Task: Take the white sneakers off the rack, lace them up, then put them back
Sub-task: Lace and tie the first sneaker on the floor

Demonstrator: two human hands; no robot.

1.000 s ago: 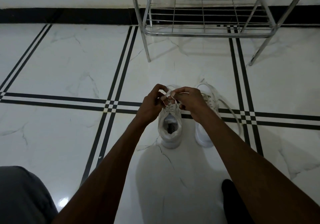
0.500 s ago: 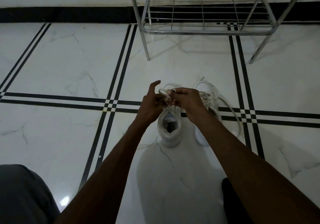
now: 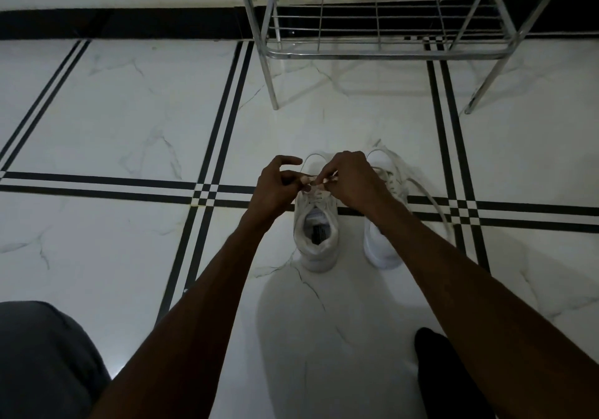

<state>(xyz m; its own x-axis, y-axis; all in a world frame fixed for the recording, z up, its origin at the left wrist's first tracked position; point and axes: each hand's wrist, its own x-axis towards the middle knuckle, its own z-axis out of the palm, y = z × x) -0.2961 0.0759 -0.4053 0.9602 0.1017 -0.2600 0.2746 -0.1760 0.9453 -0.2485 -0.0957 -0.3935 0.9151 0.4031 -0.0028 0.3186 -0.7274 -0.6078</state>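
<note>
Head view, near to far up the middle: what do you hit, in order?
Bare white floor → heel of the left sneaker → left hand and right hand pinching its lace → open floor → metal shoe rack → black skirting → wall.

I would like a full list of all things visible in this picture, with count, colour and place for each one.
sneakers: two, white, side by side on the floor in front of the rack
laces: white, one pinched over the left sneaker, one loose by the right sneaker
rack: one, silver metal, against the wall, visible shelf holds nothing
floor: white marble tiles with black stripes
dark shape: one, black, bottom right, unclear
grey trouser leg: one, bottom left
left hand: fingers pinching lace
right hand: fingers pinching lace
</note>
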